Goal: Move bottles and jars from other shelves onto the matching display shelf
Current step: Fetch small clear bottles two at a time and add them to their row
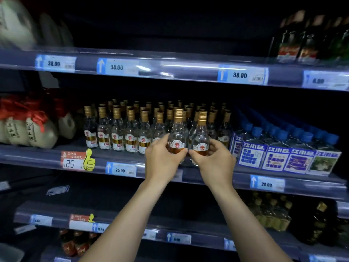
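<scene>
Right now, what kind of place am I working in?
Probably a shop's liquor aisle: dark tiered shelves carry blue-and-white price tags on their front edges, rows of identical small clear glass bottles with gold caps fill one shelf, and an orange promotional sign with a yellow thumbs-up marks 25.

Packed rows of gold-capped bottles (pixel 132 133) fill the middle shelf (pixel 113 155), hemmed by ceramic jars (pixel 28 133) at left and blue-capped bottles (pixel 283 148) at right. A bare strip along its front edge (under the upper shelf (pixel 179 69)) is passable.

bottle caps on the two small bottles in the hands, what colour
Gold, ribbed caps on both clear bottles, best seen in the head view.
</scene>
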Demonstrator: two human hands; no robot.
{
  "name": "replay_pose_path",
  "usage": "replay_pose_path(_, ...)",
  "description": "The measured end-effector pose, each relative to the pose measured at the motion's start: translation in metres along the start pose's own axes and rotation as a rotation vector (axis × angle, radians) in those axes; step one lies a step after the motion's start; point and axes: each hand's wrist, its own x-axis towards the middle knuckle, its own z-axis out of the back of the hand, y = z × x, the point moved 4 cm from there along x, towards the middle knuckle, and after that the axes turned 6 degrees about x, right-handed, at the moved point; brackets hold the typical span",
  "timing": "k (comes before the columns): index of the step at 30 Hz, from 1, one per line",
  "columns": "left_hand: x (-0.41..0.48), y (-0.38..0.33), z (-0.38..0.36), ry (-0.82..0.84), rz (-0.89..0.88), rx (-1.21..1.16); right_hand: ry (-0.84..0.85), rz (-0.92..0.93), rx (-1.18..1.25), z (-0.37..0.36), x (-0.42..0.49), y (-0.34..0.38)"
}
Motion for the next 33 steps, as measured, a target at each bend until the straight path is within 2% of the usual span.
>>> replay_pose_path(13,0.013,0.022,-0.031,0.007,0.044,0.139,0.074,-0.030,-0.104,-0.026,0.029,-0.029)
replay_pose_path(18,0.010,0.022,-0.031,-0.040,-0.011,0.179,0.098,-0.022,-0.147,-0.028,0.032,-0.034)
replay_pose_path(26,-0.004,0.036,-0.020,-0.099,0.045,0.185,0.262,-0.023,-0.225,-0.009,0.039,-0.038)
replay_pose_path(33,0.005,0.028,-0.021,-0.119,0.065,0.258,0.300,-0.050,-0.223,-0.025,0.047,-0.045)
